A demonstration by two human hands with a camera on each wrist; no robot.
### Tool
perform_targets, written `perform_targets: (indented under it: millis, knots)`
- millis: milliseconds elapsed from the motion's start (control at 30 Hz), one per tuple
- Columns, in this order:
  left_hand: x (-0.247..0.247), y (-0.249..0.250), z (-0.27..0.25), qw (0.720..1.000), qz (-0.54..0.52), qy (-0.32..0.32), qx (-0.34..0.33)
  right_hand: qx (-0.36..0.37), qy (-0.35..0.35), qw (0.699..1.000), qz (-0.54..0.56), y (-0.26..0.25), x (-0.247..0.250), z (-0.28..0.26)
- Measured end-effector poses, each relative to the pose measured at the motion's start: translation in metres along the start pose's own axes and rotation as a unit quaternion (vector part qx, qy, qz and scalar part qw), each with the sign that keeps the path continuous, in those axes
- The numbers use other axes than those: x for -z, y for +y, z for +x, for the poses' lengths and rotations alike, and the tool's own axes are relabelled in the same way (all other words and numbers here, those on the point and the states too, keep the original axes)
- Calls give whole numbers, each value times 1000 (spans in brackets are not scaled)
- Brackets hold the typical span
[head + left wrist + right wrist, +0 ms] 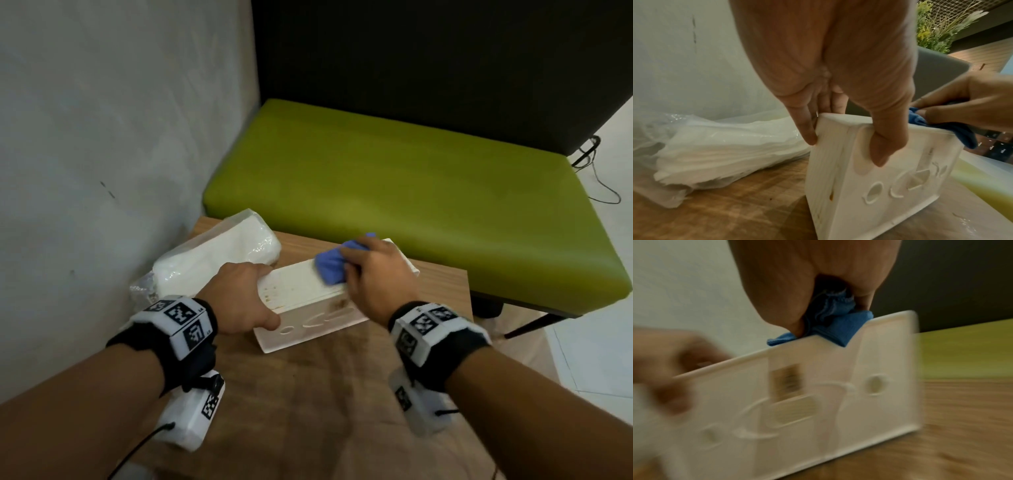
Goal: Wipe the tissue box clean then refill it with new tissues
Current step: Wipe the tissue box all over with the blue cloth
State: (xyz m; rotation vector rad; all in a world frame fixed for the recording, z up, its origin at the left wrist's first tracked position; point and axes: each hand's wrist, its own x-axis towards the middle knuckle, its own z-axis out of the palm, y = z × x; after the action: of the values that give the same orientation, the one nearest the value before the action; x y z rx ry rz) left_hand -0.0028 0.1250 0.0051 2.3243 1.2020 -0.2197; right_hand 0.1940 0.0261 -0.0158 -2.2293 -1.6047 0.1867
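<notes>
A white plastic tissue box (pixel 301 291) (pixel 875 178) (pixel 797 402) stands on its side on the wooden table (pixel 308 394), with brown stains near its left end. My left hand (pixel 239 301) (pixel 838 81) grips that left end, thumb on the embossed front face and fingers behind. My right hand (pixel 376 274) (pixel 813 288) holds a crumpled blue cloth (pixel 330 265) (pixel 966 134) (pixel 830 327) and presses it on the box's upper face. A clear plastic pack of new white tissues (pixel 219 257) (pixel 715 149) lies behind my left hand, against the wall.
A grey wall (pixel 102 137) runs close along the left. A green padded bench (pixel 411 192) with a dark backrest stands just beyond the table's far edge. Bare table top stretches in front of the box. White floor with a black cable (pixel 596 178) shows at the right.
</notes>
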Motion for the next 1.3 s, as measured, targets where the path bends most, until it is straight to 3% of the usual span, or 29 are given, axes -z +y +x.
perform_targets:
  millis: [133,367,567,733,833,967,1133,1300]
  knots:
    - [-2,1,4,1000,0,-9,-2,-106,44,993,-27,30,14,3]
    - [-20,-13,-4,993,-116,32,14,-3,23,1000,-6,-37,-18,-16]
    - [-30,-25,-7,988,-155,10,10,-4,-2,1000,3,-25,-11,-14]
    - [-30,-26,-8,988,-156,3,0,-138,43,990,-5,18,16,-7]
    - [-31,-29,-7,987,-160,-11,1,-210,9,976,-62,31,23,-5]
    - [-31,-37,-7,983,-172,-66,8,-175,27,984,-34,27,9,-4]
    - [-22,-31,-6,971,-237,24,5,-148,20,988,-33,13,8,-6]
    - [-14,-18,-6,945,-317,65,-36,-72,16,995,62,-37,10,5]
